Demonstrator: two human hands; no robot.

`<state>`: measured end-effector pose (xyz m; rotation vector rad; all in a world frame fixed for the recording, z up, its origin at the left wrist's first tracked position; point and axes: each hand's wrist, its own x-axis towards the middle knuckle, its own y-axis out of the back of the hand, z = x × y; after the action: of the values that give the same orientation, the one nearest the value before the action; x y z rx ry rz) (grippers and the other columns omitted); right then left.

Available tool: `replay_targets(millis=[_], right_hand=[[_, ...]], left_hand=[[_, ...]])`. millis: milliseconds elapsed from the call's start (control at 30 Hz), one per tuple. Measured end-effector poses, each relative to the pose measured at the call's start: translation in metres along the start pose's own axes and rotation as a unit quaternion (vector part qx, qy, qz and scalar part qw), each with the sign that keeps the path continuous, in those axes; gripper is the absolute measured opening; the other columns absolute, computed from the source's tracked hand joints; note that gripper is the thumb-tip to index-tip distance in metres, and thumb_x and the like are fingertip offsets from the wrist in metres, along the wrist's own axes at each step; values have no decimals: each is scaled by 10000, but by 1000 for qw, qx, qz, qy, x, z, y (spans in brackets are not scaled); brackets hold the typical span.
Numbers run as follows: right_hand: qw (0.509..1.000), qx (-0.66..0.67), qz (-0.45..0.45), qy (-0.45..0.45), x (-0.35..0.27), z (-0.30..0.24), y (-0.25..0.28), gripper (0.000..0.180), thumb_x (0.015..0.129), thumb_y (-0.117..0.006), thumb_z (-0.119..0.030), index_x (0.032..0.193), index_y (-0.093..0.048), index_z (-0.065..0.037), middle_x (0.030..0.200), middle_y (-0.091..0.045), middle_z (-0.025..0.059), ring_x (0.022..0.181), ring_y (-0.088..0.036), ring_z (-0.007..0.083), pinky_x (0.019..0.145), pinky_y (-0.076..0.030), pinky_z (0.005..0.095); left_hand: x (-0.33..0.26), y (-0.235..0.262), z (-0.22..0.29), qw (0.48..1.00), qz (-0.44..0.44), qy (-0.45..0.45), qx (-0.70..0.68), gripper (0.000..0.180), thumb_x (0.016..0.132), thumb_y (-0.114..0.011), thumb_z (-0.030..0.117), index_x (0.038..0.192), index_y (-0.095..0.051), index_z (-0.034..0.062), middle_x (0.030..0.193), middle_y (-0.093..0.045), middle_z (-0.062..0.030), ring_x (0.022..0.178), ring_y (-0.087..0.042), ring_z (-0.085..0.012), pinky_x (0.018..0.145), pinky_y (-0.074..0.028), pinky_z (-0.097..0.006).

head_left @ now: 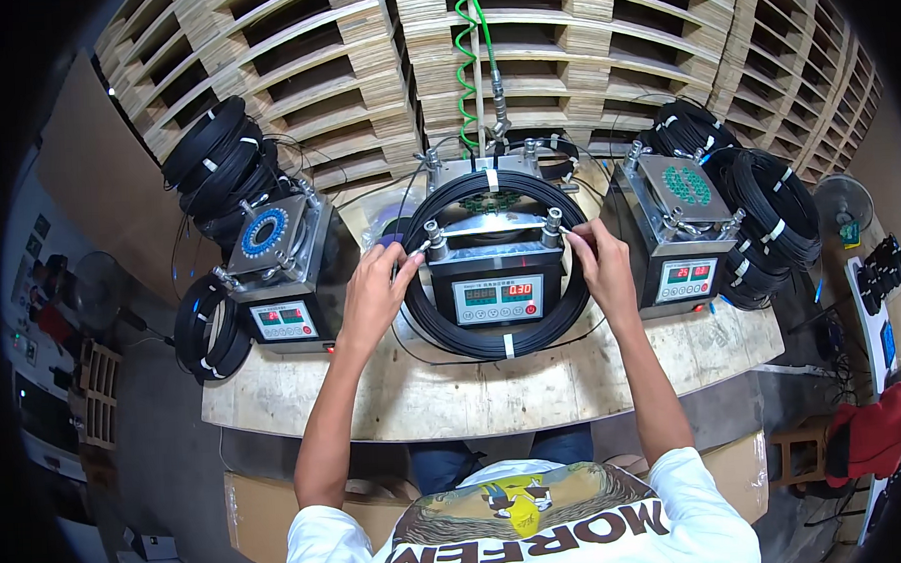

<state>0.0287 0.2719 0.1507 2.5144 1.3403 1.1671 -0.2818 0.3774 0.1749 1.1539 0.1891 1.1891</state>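
In front of me stands a metal bench machine (499, 298) with a lit red and green display. A coil of black cable (509, 344), tied with white bands, is looped around its front and upper part. My left hand (376, 289) is closed, thumb and fingertips pinching the small lever on the front left clamp post (434, 240). My right hand (603, 264) pinches at the front right clamp post (552, 228) in the same way. Between the posts runs a metal bar. Behind it, a round plate with green connectors (492, 203) shows partly through the coil.
Similar machines stand on either side: the left one (276, 250) carries blue connectors, the right one (681, 214) green ones. Black cable coils (213, 161) lie beside both. A green coiled air hose (466, 72) hangs in front of stacked wooden pallets (561, 49). The wooden table (454, 395) ends close to me.
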Motion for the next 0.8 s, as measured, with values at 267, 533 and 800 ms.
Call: replay_targets(millis=[267,533,800], right_hand=[[988,-148,-34,-25,4,-17,13,257,954,-663,-195,1019,-543,23,793,-648,187,731,-652,378,649,-477,454],[998,-35,-19,-45,-5,-1,3,177,926,-658,-76,924,-532,48,819,-670,236,701,-655,374,640,-487,392],[994,8,79,-70,-30,-6,-21,292,910,-689,-35,1169,-558,-11,753,-570,125,607,-563,253,598,-480,370]], left_hand=[[-4,5,4,999,-3,39,4,327,946,-663,337,870,-617,22,881,-611,-142,882,-595,-355,770,-474,-464],[-5,-3,2,999,34,-21,30,313,933,-676,316,854,-616,19,854,-581,-149,891,-572,-365,773,-459,-469],[-5,-14,-10,998,58,-25,21,323,936,-670,328,875,-600,20,845,-585,-177,856,-569,-391,744,-448,-486]])
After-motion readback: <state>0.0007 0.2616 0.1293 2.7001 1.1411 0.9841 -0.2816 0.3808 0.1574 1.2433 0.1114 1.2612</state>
